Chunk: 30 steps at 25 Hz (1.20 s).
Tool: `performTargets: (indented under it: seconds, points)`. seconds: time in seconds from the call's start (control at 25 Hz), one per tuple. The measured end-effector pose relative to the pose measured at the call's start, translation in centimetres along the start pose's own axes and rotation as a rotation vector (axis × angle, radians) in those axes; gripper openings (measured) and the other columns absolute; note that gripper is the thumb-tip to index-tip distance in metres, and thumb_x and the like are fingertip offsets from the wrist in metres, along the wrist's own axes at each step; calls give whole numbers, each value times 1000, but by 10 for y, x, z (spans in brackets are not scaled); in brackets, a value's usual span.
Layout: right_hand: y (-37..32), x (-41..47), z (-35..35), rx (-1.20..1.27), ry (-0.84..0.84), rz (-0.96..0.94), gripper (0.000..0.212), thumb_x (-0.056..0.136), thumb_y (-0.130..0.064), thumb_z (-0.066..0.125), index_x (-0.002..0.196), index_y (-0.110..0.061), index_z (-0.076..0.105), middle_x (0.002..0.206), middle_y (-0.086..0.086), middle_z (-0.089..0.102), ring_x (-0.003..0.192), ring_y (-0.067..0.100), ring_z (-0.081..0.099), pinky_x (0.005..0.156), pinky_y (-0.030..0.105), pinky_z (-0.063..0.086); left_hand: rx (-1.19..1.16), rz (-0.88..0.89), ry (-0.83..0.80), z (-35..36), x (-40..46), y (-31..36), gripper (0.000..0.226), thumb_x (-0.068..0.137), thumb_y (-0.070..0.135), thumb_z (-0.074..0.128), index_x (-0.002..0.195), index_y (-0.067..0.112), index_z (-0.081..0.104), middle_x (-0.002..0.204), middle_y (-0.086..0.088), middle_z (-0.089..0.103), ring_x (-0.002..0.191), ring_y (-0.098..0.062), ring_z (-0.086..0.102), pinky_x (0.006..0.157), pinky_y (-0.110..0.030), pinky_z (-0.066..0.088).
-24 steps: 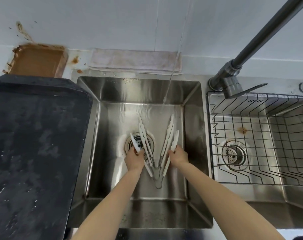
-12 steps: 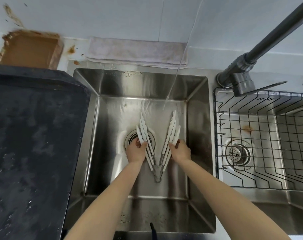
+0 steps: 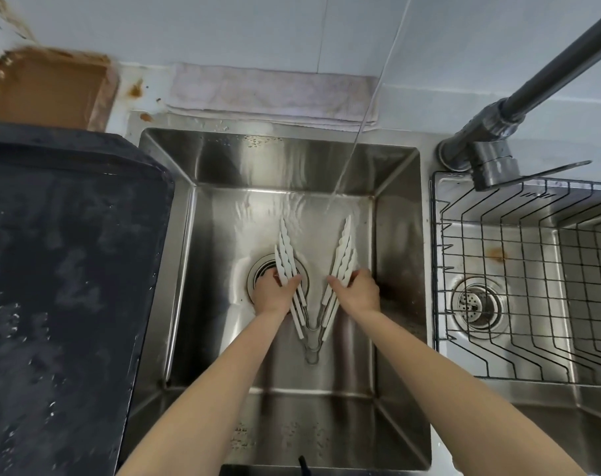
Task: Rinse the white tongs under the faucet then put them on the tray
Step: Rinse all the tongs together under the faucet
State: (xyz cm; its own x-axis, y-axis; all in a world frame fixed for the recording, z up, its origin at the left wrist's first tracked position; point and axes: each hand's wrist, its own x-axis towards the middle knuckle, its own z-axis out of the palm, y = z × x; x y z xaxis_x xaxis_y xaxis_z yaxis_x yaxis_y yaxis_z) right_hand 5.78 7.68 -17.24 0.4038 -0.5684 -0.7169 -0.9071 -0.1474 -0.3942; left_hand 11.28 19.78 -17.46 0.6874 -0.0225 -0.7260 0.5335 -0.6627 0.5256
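Several white tongs with scalloped tips lie stacked in a V on the floor of the left steel sink, their joined metal ends pointing toward me. My left hand grips the left arms over the drain. My right hand grips the right arms. A thin stream of water from the grey faucet falls onto the sink floor just beyond the right tips. The dark tray sits wet on the counter left of the sink.
A black wire rack fills the right sink basin. A folded pale cloth lies behind the left sink. A brown stained patch marks the wall corner above the tray.
Both hands have closed tighter around the tong arms and shifted slightly up them. The camera has moved closer and lower; the water keeps running.
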Motion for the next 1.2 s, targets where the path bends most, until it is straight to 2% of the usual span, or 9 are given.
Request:
performTargets:
  seconds: [0.16, 0.36, 0.48, 0.68, 0.84, 0.92, 1.0, 1.08, 1.2]
  points:
    - [-4, -3, 6, -225, -29, 6, 70, 82, -39, 63, 133, -1, 33, 137, 17, 44, 124, 36, 48, 94, 41, 45, 172, -13, -40, 8, 11, -6, 49, 72, 41, 68, 108, 9, 59, 109, -8, 66, 104, -26, 62, 89, -39, 51]
    - [-8, -6, 11, -269, -41, 5, 58, 86, -30, 58, 129, 0, 32, 135, 20, 44, 116, 37, 53, 89, 42, 49, 255, 15, 3, 16, 11, -2, 49, 77, 29, 67, 114, 2, 48, 116, -14, 59, 106, -30, 58, 80, -36, 48]
    - [-8, -11, 14, -184, -79, 8, 59, 84, -30, 59, 128, 1, 33, 131, 21, 48, 115, 38, 53, 92, 43, 49, 206, 33, -19, 12, 6, -1, 38, 77, 20, 65, 108, 3, 51, 108, -11, 62, 95, -27, 61, 73, -29, 43]
    - [-16, -27, 14, -15, -143, -28, 61, 82, -29, 59, 129, -1, 33, 127, 21, 52, 112, 35, 54, 88, 38, 49, -15, 3, -59, -13, -12, 0, 7, 81, 13, 60, 83, 16, 54, 80, -1, 60, 86, -22, 60, 80, -32, 50]
    - [-22, -41, 3, 86, -163, -72, 61, 85, -28, 57, 133, -3, 29, 124, 20, 51, 103, 31, 54, 78, 31, 45, -171, 32, -63, -25, -34, 13, 31, 82, 6, 56, 65, 27, 41, 69, 1, 53, 67, -15, 55, 67, -33, 51]
    - [-26, -44, -10, 162, -146, -84, 56, 86, -26, 55, 131, -4, 31, 122, 18, 55, 97, 28, 56, 75, 29, 44, -246, 37, -87, -27, -40, 22, 24, 81, 5, 54, 68, 23, 45, 73, -5, 57, 74, -24, 60, 75, -39, 53]
    - [-33, -49, -27, 282, -118, -98, 44, 85, -20, 54, 124, -7, 39, 108, 12, 61, 79, 18, 57, 65, 26, 43, -305, 56, -132, -31, -46, 35, 12, 80, 8, 57, 84, 18, 52, 83, -8, 62, 86, -28, 63, 85, -40, 53]
    - [-39, -53, -42, 426, -95, -129, 34, 83, -16, 53, 115, -6, 48, 83, 5, 65, 63, 11, 59, 58, 24, 46, -345, 100, -207, -34, -49, 49, 32, 79, 11, 60, 109, 16, 49, 96, -8, 64, 92, -25, 64, 92, -40, 51]
    - [-46, -58, -64, 584, -66, -179, 18, 78, -8, 49, 96, -6, 51, 55, 3, 56, 52, 18, 57, 53, 28, 49, -394, 210, -324, -44, -59, 76, 42, 81, 17, 65, 119, 18, 47, 101, -3, 64, 91, -19, 62, 94, -40, 50]
